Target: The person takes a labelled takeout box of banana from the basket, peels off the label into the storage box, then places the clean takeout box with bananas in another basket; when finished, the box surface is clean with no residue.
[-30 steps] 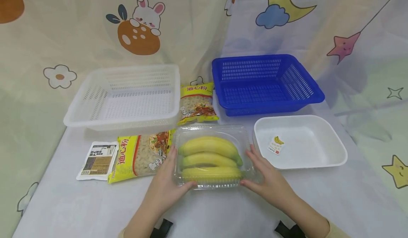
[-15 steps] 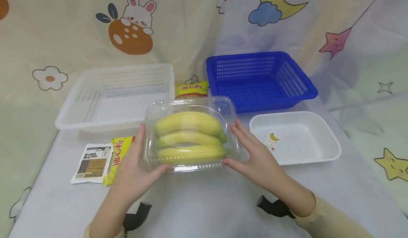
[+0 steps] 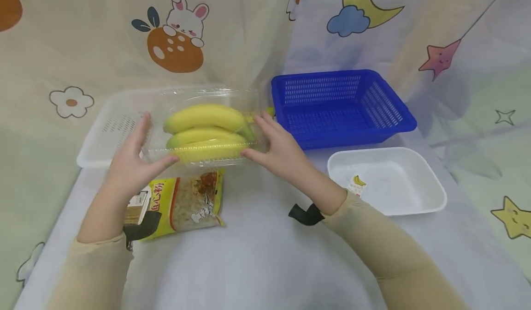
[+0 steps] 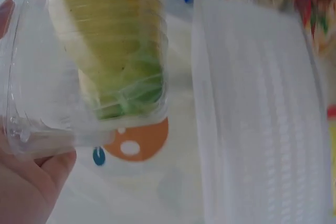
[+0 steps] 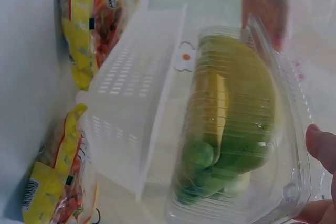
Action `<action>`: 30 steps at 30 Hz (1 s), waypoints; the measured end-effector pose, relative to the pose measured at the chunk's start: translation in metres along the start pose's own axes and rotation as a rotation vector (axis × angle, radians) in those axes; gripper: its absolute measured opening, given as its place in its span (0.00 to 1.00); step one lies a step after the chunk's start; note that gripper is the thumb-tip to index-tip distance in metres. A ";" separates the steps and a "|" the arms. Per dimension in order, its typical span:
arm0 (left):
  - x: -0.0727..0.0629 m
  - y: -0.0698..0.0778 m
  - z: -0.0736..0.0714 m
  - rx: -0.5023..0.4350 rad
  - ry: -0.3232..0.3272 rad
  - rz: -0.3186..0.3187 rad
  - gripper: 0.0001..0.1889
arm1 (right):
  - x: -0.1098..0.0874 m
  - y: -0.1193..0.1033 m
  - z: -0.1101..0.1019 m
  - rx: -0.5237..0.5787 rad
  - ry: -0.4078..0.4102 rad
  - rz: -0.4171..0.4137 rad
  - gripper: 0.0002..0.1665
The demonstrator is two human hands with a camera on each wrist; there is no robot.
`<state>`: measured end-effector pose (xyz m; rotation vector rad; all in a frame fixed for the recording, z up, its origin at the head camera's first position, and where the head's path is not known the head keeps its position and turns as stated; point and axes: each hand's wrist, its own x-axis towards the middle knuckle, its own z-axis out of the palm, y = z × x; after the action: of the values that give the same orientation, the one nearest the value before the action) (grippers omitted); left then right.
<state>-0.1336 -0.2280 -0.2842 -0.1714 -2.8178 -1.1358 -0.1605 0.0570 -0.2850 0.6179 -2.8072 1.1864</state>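
A clear plastic clamshell box with several yellow bananas inside is up in the air over the white basket. My left hand grips its left end and my right hand its right end, each with the thumb at the front edge and the fingers along the side. In the left wrist view the basket wall stands apart from the box, which is higher. Through the plastic in the right wrist view, green banana stems show. The box hides much of the basket's inside.
A yellow macaroni bag lies before the white basket, partly over a small white pouch. Behind the box peeks another macaroni bag. A blue basket and a white tray with a banana card stand right.
Both hands have lifted the banana box off the table and carried it left and back, from the table's middle to above the white basket.
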 end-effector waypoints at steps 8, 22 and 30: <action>0.037 -0.031 -0.030 -0.023 -0.078 -0.053 0.52 | 0.060 -0.014 0.020 -0.032 -0.065 0.017 0.48; 0.073 -0.073 -0.047 0.119 -0.225 -0.148 0.52 | 0.114 -0.010 0.078 0.023 -0.174 0.069 0.51; 0.071 -0.103 -0.038 0.112 -0.224 -0.159 0.53 | 0.120 -0.003 0.104 -0.083 -0.210 0.074 0.52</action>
<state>-0.2163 -0.3236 -0.3180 -0.0708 -3.1333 -1.0425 -0.2569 -0.0586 -0.3357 0.6749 -3.0608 1.0676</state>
